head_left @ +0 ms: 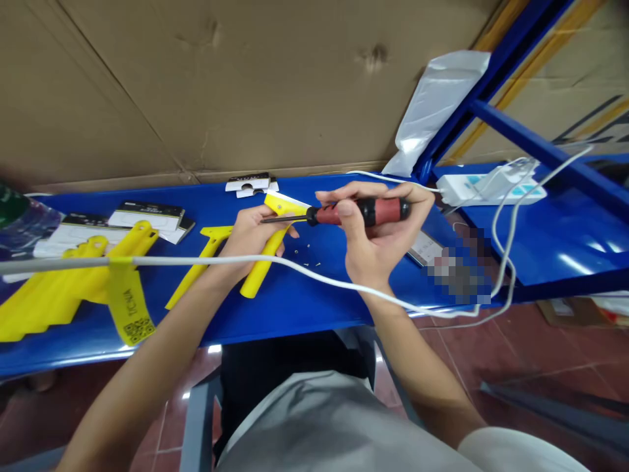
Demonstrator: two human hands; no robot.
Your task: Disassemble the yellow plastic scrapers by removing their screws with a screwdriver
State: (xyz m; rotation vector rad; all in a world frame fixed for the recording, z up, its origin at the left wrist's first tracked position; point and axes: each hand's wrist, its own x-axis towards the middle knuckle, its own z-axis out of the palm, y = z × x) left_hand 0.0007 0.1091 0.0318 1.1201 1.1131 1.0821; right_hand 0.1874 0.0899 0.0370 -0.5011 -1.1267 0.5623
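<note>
My left hand (243,239) is closed around a yellow scraper (263,267), its wide head pointing away from me and its round handle toward me. In my right hand (369,252) is a screwdriver (386,211) with a red and black handle. Its thin shaft points left across the scraper's head, close to my left fingers; whether the tip sits in a screw cannot be made out. Several tiny screws (306,265) lie on the blue table between my hands. Another yellow scraper (199,265) lies just left of my left hand.
A pile of yellow scraper parts (63,288) and printed cards (147,216) lies at left, near a plastic bottle (19,219). A white cable (334,283) crosses in front of my forearms. At right are a power strip (457,190), a phone (426,250) and a blue frame (525,134).
</note>
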